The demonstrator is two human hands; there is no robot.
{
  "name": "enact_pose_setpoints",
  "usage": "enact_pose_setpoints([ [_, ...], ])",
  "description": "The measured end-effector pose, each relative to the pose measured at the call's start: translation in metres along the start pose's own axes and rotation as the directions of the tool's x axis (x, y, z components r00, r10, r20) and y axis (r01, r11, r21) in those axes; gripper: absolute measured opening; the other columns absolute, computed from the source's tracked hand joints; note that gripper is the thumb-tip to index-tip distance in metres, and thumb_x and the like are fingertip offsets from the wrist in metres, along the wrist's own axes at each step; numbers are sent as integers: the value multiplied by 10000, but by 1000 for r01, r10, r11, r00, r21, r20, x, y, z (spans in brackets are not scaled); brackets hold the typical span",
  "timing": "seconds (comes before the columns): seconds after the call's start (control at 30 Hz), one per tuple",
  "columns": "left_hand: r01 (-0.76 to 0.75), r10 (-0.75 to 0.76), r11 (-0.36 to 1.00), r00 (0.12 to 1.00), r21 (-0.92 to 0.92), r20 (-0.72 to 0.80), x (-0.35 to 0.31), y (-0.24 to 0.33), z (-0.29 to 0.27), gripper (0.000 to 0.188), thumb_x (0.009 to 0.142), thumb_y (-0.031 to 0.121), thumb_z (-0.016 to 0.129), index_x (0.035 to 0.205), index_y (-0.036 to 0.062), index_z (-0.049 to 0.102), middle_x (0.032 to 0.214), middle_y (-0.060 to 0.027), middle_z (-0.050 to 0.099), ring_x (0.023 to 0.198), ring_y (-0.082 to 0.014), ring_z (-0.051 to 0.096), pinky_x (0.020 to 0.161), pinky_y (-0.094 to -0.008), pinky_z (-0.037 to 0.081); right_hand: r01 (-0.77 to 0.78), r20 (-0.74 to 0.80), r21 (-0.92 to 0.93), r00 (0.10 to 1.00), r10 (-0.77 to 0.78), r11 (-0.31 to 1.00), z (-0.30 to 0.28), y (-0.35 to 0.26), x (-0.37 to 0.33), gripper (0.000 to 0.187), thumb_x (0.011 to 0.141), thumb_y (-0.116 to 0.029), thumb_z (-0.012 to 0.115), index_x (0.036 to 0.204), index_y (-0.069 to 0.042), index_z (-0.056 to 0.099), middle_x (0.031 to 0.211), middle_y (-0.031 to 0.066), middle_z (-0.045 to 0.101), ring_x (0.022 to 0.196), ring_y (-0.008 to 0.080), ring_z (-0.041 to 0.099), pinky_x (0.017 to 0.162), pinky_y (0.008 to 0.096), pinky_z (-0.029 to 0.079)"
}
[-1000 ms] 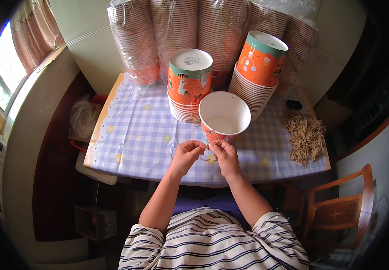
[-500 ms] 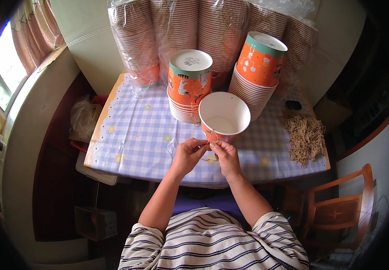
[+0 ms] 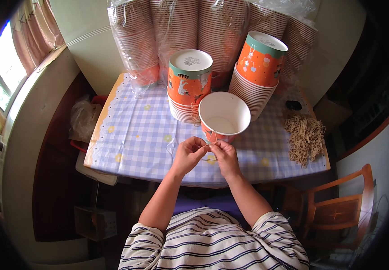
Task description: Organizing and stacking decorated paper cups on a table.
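Paper bucket [image 3: 224,112], white inside and orange outside, sits mouth up on the table [image 3: 149,148] straight ahead of me, as seen looking down from my head. My left hand [image 3: 189,155] and right hand [image 3: 225,156] meet just in front of its near side. Each grip is a fingertip pinch on a thin string [image 3: 211,133] that reaches up to the bucket's wall; whether it passes through a hole there is too small to tell.

Behind the bucket, to the left and right, are a shorter stack [image 3: 190,81] and a taller stack [image 3: 259,67] of similar buckets, mouth down. Near the table's right edge lies a heap of beige cord [image 3: 306,140], with a small black object [image 3: 293,105] beyond it.

The step in hand looks to me like knotting the string at the bucket. The next move, I judge, calls for a firm pinch on both sides and a gentle, even pull, sparing the paper wall.
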State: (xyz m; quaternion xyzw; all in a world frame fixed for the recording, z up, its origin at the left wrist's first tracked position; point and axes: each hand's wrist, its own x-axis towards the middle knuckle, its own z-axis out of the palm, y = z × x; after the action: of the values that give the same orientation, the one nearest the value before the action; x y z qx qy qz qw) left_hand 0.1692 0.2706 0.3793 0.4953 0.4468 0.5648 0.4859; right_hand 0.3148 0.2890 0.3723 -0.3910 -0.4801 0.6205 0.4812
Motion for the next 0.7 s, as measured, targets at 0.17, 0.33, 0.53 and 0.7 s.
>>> enact_pose_setpoints([
  [0.17,38,-37,999,998,-36,43,2,-3,-1,107,854,92,637,851,-1,584,763,-8,619,633,-30,507,542,-176,392,30,5,38,1000,-31,999,1,2,1,162,878,-147,615,829,6,640,785,22,644,715,54,556,673,206,444],
  [0.33,109,-108,993,994,-44,21,2,0,-2,91,837,85,634,809,18,580,702,20,566,590,-20,470,502,-167,358,57,-2,28,998,-57,998,1,5,1,168,880,-154,618,827,5,639,780,18,643,711,51,551,673,206,442],
  [0.53,202,-196,961,979,-187,52,3,-3,-5,86,842,102,631,827,24,598,717,-9,590,562,-40,474,497,-183,374,48,-6,-7,999,-48,999,-1,3,1,173,885,-162,614,825,-1,637,772,10,633,711,50,545,671,207,439],
  [0.7,362,-346,849,932,-385,111,0,2,-10,130,873,148,622,884,18,623,740,-36,612,556,-61,491,499,-191,386,26,-28,49,999,-25,998,1,-4,0,171,894,-168,605,848,-5,634,784,9,625,724,54,542,686,210,434],
])
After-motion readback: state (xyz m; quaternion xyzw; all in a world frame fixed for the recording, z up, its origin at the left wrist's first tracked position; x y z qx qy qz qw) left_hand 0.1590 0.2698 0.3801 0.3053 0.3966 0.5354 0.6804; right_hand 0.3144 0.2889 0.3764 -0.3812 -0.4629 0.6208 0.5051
